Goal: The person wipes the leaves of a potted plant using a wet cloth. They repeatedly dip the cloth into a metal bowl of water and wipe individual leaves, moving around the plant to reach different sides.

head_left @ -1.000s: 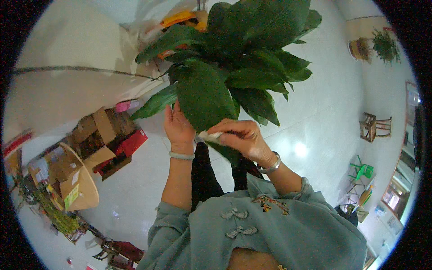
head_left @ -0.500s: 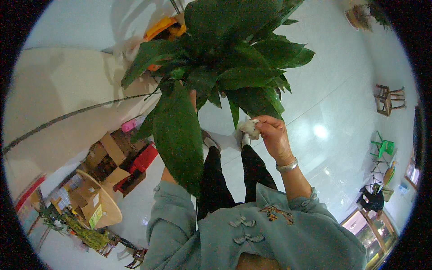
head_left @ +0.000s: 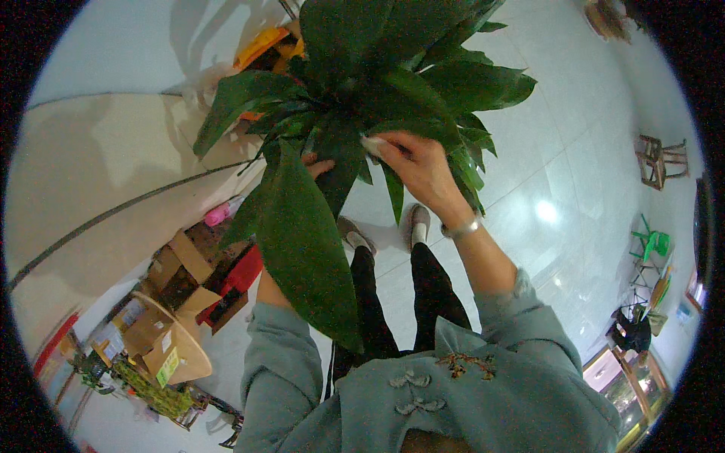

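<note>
A large potted-type plant with broad dark green leaves fills the upper middle. My right hand, with a bracelet on the wrist, pinches a crumpled white cloth and presses it against a leaf near the plant's centre. On that leaf's left edge lie the fingertips of my left hand, bent round it. A long drooping leaf hides the rest of this hand and much of its forearm. The plant's base is out of sight beneath the foliage.
Opened cardboard boxes and a red box lie at the left, near a round tan container. Behind the plant is an orange-yellow object. A wooden chair and a green stool stand far right.
My right hand has moved up and left with the white cloth, from below the foliage to a leaf near the centre. More of my left fingers now shows beside the drooping leaf.
</note>
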A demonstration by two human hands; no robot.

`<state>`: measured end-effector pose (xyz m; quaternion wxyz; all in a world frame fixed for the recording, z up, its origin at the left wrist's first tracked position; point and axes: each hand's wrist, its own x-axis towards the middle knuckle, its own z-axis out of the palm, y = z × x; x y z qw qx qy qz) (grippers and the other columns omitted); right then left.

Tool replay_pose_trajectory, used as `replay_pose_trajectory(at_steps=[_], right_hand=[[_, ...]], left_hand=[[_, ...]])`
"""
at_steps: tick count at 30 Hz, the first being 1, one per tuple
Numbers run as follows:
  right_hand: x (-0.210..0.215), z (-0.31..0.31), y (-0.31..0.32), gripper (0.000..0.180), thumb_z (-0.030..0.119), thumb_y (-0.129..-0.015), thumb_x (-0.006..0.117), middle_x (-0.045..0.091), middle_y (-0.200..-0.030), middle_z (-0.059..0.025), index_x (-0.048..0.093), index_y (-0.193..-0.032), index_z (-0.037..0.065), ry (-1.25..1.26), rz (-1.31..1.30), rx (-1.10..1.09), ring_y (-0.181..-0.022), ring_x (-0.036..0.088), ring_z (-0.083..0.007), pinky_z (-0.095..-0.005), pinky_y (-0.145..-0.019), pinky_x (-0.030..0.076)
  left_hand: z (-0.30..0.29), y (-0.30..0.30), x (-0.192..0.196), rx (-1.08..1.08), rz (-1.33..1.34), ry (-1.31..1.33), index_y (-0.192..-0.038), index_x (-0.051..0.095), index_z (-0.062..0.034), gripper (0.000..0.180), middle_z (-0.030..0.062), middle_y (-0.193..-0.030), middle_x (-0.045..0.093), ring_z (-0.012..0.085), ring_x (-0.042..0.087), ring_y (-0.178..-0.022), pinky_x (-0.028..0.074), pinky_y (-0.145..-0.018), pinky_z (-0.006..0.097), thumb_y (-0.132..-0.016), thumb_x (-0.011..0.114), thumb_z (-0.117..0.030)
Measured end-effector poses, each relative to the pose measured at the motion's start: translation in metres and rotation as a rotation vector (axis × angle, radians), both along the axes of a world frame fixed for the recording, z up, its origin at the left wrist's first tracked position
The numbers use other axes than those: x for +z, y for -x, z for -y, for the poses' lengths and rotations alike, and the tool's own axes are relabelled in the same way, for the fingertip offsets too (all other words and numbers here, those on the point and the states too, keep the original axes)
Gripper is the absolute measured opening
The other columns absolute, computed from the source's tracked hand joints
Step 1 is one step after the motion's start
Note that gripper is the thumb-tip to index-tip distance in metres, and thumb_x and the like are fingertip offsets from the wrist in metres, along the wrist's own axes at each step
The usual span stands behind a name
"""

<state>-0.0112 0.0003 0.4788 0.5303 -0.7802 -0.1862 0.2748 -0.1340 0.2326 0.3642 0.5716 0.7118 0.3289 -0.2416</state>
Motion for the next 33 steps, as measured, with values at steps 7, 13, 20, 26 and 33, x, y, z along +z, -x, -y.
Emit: replay_pose_trajectory(at_steps=[7, 13, 20, 26, 33], right_hand=[[-0.098, -0.108, -0.050, 0.018, 0.009, -0.082, 0.057, 0.065, -0.088, -0.0241, 0.068, -0.092, -0.001, 0.478, 0.406, 0.462, -0.087, 0.065, -0.0380, -0.0457, -0.077, 0.053], [-0.129, -0.125, -0.053, 0.017, 0.009, -0.079, 0.059, 0.065, -0.089, -0.0255, 0.068, -0.087, -0.003, 0.632, 0.348, 0.487, -0.087, 0.065, -0.0392, -0.0459, -0.080, 0.053], [-0.155, -0.126, -0.045, 0.017, 0.008, -0.078, 0.057, 0.068, -0.087, -0.0209, 0.070, -0.087, 0.001, 0.660, 0.412, 0.513, -0.085, 0.067, -0.0353, -0.0444, -0.076, 0.055], [-0.145, -0.106, -0.007, 0.014, 0.012, -0.074, 0.060, 0.065, -0.078, -0.0162, 0.068, -0.079, 0.002, 0.486, 0.488, 0.514, -0.076, 0.063, -0.0353, -0.0447, -0.071, 0.052], [-0.097, -0.079, 0.036, 0.023, 0.011, -0.082, 0.059, 0.067, -0.098, -0.0166, 0.068, -0.102, 0.004, 0.097, 0.295, 0.171, -0.087, 0.060, -0.0372, -0.0437, -0.079, 0.050]], left_hand=[[0.017, -0.006, 0.004, 0.266, 0.106, 0.222, -0.136, 0.048, -0.0154, 0.056, 0.0159, -0.135, 0.048, 0.0301, 0.051, -0.118, 0.044, -0.099, 0.043, -0.085, 0.065, -0.028], [0.039, -0.012, -0.023, 0.437, 0.254, 0.345, -0.137, 0.047, -0.0151, 0.057, 0.0158, -0.135, 0.048, 0.0302, 0.050, -0.119, 0.043, -0.099, 0.043, -0.085, 0.065, -0.028], [0.051, -0.021, -0.035, 0.518, 0.316, 0.421, -0.137, 0.046, -0.0149, 0.058, 0.0156, -0.136, 0.048, 0.0304, 0.050, -0.120, 0.043, -0.100, 0.043, -0.084, 0.065, -0.029], [0.053, -0.014, -0.030, 0.583, 0.332, 0.512, -0.137, 0.046, -0.0146, 0.059, 0.0155, -0.136, 0.048, 0.0306, 0.049, -0.121, 0.042, -0.100, 0.044, -0.084, 0.065, -0.029], [0.055, 0.015, -0.006, 0.713, 0.356, 0.684, -0.138, 0.045, -0.0143, 0.060, 0.0154, -0.136, 0.048, 0.0308, 0.048, -0.122, 0.042, -0.101, 0.044, -0.084, 0.064, -0.030]])
